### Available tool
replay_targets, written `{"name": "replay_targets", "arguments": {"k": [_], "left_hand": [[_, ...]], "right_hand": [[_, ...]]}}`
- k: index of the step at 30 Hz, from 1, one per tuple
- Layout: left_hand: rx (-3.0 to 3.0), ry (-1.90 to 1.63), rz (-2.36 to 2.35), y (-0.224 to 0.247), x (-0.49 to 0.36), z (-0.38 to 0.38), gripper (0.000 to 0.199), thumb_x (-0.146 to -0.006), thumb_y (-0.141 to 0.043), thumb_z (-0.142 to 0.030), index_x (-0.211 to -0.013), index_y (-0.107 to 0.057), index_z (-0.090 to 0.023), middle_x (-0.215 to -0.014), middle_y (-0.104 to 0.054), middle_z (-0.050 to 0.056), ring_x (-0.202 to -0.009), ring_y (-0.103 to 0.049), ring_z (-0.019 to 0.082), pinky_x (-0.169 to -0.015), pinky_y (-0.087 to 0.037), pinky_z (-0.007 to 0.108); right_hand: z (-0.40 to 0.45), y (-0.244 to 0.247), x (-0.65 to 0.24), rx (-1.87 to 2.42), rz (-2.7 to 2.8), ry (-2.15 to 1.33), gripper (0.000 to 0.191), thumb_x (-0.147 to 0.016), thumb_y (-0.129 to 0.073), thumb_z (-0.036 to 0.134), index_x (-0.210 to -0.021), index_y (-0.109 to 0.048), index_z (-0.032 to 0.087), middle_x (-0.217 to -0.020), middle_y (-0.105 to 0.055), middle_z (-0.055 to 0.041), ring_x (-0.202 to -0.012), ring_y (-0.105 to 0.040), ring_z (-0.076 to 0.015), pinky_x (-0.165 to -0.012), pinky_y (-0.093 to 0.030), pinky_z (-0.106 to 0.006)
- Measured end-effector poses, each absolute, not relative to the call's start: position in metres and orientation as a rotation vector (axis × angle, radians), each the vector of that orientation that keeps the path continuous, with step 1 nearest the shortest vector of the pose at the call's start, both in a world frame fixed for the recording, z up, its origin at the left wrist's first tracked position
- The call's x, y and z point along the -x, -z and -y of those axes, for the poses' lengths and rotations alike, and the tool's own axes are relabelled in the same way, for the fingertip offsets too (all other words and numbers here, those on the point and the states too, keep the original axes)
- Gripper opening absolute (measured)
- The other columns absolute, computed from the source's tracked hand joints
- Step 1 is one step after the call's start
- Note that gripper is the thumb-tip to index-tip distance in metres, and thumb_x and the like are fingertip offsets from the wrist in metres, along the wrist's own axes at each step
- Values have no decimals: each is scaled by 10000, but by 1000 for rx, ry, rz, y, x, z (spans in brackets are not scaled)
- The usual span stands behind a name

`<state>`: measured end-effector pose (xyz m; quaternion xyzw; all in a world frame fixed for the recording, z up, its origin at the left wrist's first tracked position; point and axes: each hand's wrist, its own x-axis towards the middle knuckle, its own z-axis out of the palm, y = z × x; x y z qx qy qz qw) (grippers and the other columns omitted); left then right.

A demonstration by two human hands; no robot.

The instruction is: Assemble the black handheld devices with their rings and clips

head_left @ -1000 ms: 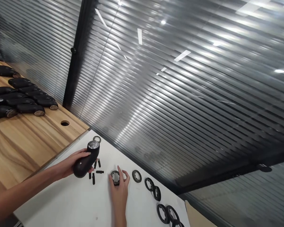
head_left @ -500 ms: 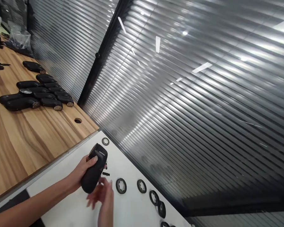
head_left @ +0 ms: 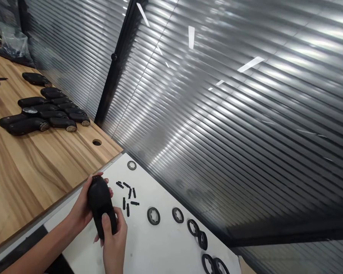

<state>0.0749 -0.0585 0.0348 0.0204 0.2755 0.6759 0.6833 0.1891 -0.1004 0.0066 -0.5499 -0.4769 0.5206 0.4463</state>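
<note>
The left hand (head_left: 80, 211) and right hand (head_left: 114, 247) clamp a black lint shaver (head_left: 100, 201) near the left edge of the white surface (head_left: 157, 251).
Fingers of both hands close around its body; small black pegs (head_left: 128, 210) lie just beside it, black star-centred rings (head_left: 149, 215) further along.

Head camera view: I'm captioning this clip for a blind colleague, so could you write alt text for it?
A person's left hand and right hand hold a black lint shaver over a white board. Small black pieces and dark rings lie on the board, and more shavers sit on a wooden table.
</note>
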Motion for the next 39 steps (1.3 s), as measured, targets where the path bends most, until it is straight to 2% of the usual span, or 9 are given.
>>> {"name": "replay_targets", "arguments": {"k": [5, 7, 9, 12, 17, 20, 23, 30, 39], "left_hand": [[59, -1515, -643, -30, -74, 52, 341, -852, -734, -441, -1097, -646, -221, -926, -682, 24, -693, -699, 178, -648, -631, 304], [160, -1522, -660, -29, -71, 50, 241, -954, -607, -401, -1073, -650, -195, -915, -688, 44, -693, -705, 178, -663, -637, 311], [219, -1517, -660, -26, -65, 49, 225, -1000, -528, -364, -1056, -652, -184, -892, -686, 49, -689, -705, 178, -667, -641, 319], [241, -1495, -664, -17, -58, 51, 202, -1004, -527, -318, -1080, -657, -183, -857, -681, 43, -688, -706, 178, -682, -646, 329], [277, -1462, -717, 1, -55, 51, 241, -1007, -517, -363, -1057, -663, -177, -871, -690, 54, -679, -713, 185, -656, -648, 337], [230, -1435, -765, 6, -57, 49, 239, -1006, -507, -352, -1083, -655, -180, -876, -694, 58, -662, -719, 202, -620, -642, 330], [153, -1396, -792, 5, -59, 48, 228, -1009, -484, -315, -1111, -641, -186, -867, -692, 54, -664, -725, 221, -632, -643, 344], [127, -1395, -824, 6, -61, 46, 215, -1006, -492, -304, -1148, -608, -191, -869, -692, 52, -684, -730, 218, -640, -633, 320], [154, -1386, -814, -1, -62, 45, 176, -1016, -480, -283, -1092, -615, -200, -869, -690, 38, -652, -725, 194, -597, -620, 289]], "right_hand": [[106, -1, -209, 1440, 1058, -1183, 728, -718, -740, 719, -1104, -721, 101, -519, -492, 28, -355, -370, -97, -317, -350, -228], [104, 4, -230, 1485, 1081, -1131, 686, -709, -770, 686, -1080, -749, 110, -569, -580, -14, -430, -498, -138, -387, -456, -246], [99, 10, -256, 1559, 1120, -1082, 632, -696, -800, 651, -1044, -774, 123, -740, -704, -86, -649, -663, -219, -574, -572, -280], [91, 24, -297, 1747, 1152, -975, 606, -682, -807, 647, -1018, -791, 143, -1013, -750, -140, -951, -700, -308, -806, -588, -327], [85, 47, -333, 1876, 1415, -446, 590, -743, -732, 680, -1124, -769, 232, -1134, -697, -123, -1098, -598, -346, -872, -525, -401], [82, 53, -331, 1774, 1604, -66, 479, -879, -617, 644, -1136, -757, 264, -1240, -645, -119, -1100, -548, -334, -862, -473, -418], [74, 51, -317, 1661, 1770, 127, 385, -951, -574, 580, -1055, -770, 266, -1145, -671, -109, -993, -549, -298, -837, -418, -406], [52, 54, -283, 1600, 1959, 65, 365, -1001, -502, 538, -953, -738, 263, -900, -703, -78, -859, -516, -294, -775, -349, -411], [46, 42, -294, 1329, 2098, -82, 301, -1041, -458, 259, -920, -730, 215, -1013, -734, -69, -986, -624, -234, -852, -498, -363]]}}
